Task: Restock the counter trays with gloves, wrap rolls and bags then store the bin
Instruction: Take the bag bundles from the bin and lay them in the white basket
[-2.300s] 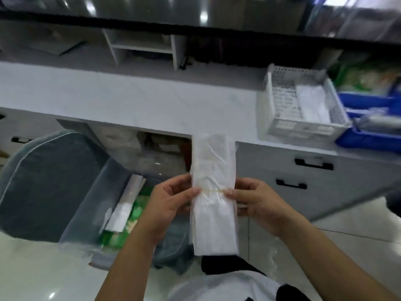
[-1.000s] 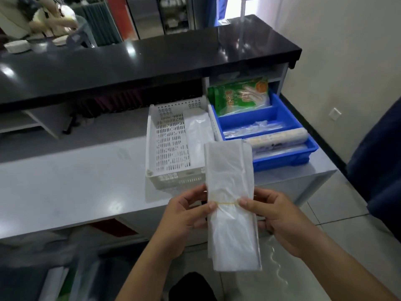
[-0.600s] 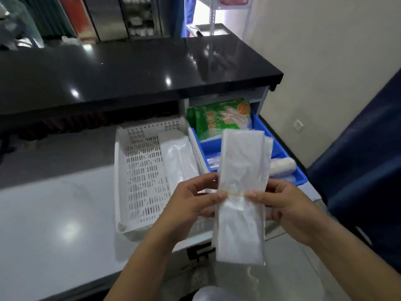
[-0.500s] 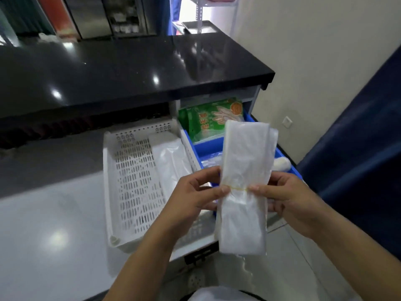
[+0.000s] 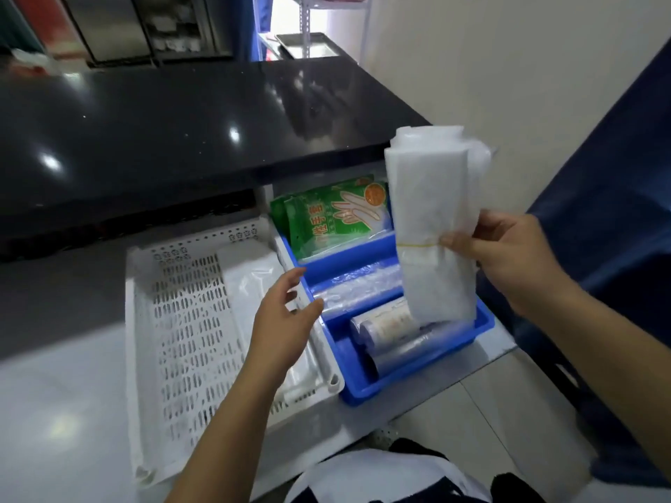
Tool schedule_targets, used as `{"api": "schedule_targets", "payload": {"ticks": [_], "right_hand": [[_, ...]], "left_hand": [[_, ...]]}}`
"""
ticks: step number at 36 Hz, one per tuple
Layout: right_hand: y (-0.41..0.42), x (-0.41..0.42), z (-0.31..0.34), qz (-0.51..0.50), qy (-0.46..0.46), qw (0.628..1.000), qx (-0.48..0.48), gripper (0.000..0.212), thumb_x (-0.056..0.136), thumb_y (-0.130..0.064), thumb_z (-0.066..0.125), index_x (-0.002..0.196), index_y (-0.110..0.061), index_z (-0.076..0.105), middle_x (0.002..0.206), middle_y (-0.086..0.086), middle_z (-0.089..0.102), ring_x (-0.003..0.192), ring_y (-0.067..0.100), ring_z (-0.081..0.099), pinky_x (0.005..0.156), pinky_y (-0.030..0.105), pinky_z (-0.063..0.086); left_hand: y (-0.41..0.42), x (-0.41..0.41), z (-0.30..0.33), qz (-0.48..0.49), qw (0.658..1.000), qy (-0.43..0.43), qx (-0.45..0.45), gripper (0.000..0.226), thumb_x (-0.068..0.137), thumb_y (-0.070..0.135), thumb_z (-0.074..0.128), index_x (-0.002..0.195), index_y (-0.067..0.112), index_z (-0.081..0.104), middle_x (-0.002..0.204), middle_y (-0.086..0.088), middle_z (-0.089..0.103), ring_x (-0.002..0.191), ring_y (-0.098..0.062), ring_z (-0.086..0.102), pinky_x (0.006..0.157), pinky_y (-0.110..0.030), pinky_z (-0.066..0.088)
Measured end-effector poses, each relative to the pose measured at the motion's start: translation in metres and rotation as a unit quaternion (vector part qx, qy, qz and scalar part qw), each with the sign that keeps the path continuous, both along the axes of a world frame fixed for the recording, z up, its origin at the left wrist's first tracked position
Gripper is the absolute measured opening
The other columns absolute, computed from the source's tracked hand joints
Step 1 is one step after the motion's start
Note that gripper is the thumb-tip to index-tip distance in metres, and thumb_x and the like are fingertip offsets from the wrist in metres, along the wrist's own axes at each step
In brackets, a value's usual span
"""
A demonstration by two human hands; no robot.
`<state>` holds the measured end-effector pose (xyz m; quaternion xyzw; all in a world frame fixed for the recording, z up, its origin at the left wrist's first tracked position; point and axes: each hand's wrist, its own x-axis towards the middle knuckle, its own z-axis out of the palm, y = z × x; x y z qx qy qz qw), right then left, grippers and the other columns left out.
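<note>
My right hand [image 5: 508, 255] pinches a white bundle of plastic bags [image 5: 432, 219], bound by a yellow rubber band, upright above the blue tray [image 5: 483, 326]. My left hand [image 5: 287, 317] hovers with relaxed fingers over the right rim of the white perforated tray [image 5: 181, 321], holding nothing. Another pack of clear bags [image 5: 250, 277] lies in the white tray. The blue tray holds green glove packets [image 5: 334, 219] at its far end and wrap rolls [image 5: 385, 324] nearer me.
Both trays stand on a pale counter [image 5: 54, 412] under a raised black ledge [image 5: 181, 121]. A dark blue fabric shape [image 5: 610, 212] stands to the right over the tiled floor. A cream wall [image 5: 508, 67] rises behind.
My left hand let go of the bag bundle and dropped toward the white tray's rim. The right hand alone carried the bundle up and to the right, over the blue tray.
</note>
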<state>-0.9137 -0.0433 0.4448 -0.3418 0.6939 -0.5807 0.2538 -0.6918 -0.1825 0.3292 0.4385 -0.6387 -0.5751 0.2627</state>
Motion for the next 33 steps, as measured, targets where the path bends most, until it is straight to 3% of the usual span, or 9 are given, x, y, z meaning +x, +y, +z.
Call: {"api": "schedule_targets", "payload": {"ticks": [4,8,11,14,17,20,27,30,33], "right_hand": [[-0.024,-0.032,0.0,0.039,0.227,0.972,0.054,0.013,0.085,-0.007,0.071,0.088,-0.02,0.074,0.082,0.004,0.074,0.076,0.016,0.065,0.07,0.036,0.055],[-0.057,-0.049,-0.02,0.115,0.478,0.864,0.11,0.017,0.088,-0.023,0.069,0.103,-0.026,0.075,0.08,0.008,0.073,0.071,0.031,0.065,0.058,0.033,0.04],[-0.082,-0.049,-0.05,0.172,0.581,0.78,0.158,0.019,0.092,-0.024,0.058,0.104,-0.03,0.072,0.089,0.009,0.072,0.077,0.034,0.063,0.058,0.03,0.031],[-0.103,-0.05,-0.083,0.24,0.613,0.724,0.207,0.03,0.088,-0.012,0.052,0.108,-0.028,0.066,0.101,0.003,0.071,0.093,0.031,0.061,0.06,0.032,0.032],[-0.119,-0.054,-0.106,0.277,0.635,0.69,0.21,0.039,0.083,-0.01,0.055,0.117,-0.027,0.063,0.105,-0.002,0.071,0.1,0.028,0.061,0.061,0.031,0.035],[-0.131,-0.057,-0.121,0.292,0.643,0.675,0.214,0.032,0.082,-0.012,0.058,0.112,-0.023,0.064,0.102,0.001,0.071,0.096,0.029,0.062,0.063,0.034,0.042],[-0.14,-0.063,-0.143,0.36,0.61,0.667,0.231,0.026,0.082,-0.005,0.054,0.101,-0.02,0.063,0.093,0.004,0.068,0.092,0.03,0.06,0.062,0.033,0.031],[-0.147,-0.067,-0.139,0.374,0.577,0.682,0.248,0.021,0.08,-0.005,0.054,0.078,-0.026,0.056,0.08,0.004,0.064,0.085,0.031,0.061,0.061,0.032,0.03],[-0.16,-0.074,-0.132,0.417,0.527,0.689,0.271,0.02,0.078,-0.007,0.054,0.064,-0.022,0.051,0.075,0.002,0.063,0.079,0.032,0.059,0.06,0.034,0.04]], "left_hand": [[0.007,-0.008,-0.021,-0.02,0.995,-0.092,-0.013,0.066,0.088,0.018,0.07,0.144,0.04,0.041,0.149,0.01,0.046,0.133,-0.012,0.044,0.1,-0.038,0.049],[0.01,-0.016,-0.024,-0.006,0.99,-0.137,-0.04,0.072,0.087,0.01,0.068,0.147,0.035,0.038,0.148,0.007,0.049,0.13,-0.015,0.051,0.099,-0.044,0.052],[0.01,-0.019,-0.026,0.022,0.985,-0.167,-0.044,0.072,0.086,0.006,0.067,0.146,0.034,0.04,0.141,0.009,0.054,0.12,-0.014,0.057,0.094,-0.038,0.053],[0.014,-0.019,-0.03,0.045,0.985,-0.165,-0.024,0.067,0.087,0.007,0.068,0.142,0.035,0.044,0.125,0.014,0.057,0.102,-0.008,0.059,0.076,-0.021,0.051],[0.016,-0.02,-0.033,0.074,0.987,-0.142,0.0,0.065,0.088,0.006,0.069,0.142,0.035,0.046,0.123,0.021,0.053,0.102,-0.005,0.059,0.064,-0.007,0.045],[0.017,-0.022,-0.034,0.093,0.986,-0.141,0.009,0.064,0.087,0.006,0.071,0.141,0.032,0.048,0.127,0.02,0.054,0.101,-0.002,0.059,0.07,-0.008,0.045],[0.02,-0.023,-0.036,0.131,0.983,-0.122,0.047,0.058,0.087,0.011,0.073,0.135,0.037,0.053,0.132,0.017,0.06,0.107,-0.003,0.063,0.084,-0.026,0.056],[0.023,-0.024,-0.035,0.141,0.98,-0.131,0.045,0.058,0.087,0.013,0.072,0.136,0.038,0.053,0.131,0.018,0.06,0.107,-0.001,0.062,0.089,-0.033,0.056],[0.024,-0.029,-0.032,0.144,0.977,-0.152,0.034,0.057,0.088,0.012,0.071,0.135,0.039,0.052,0.131,0.018,0.059,0.11,-0.004,0.061,0.09,-0.03,0.055]]}}
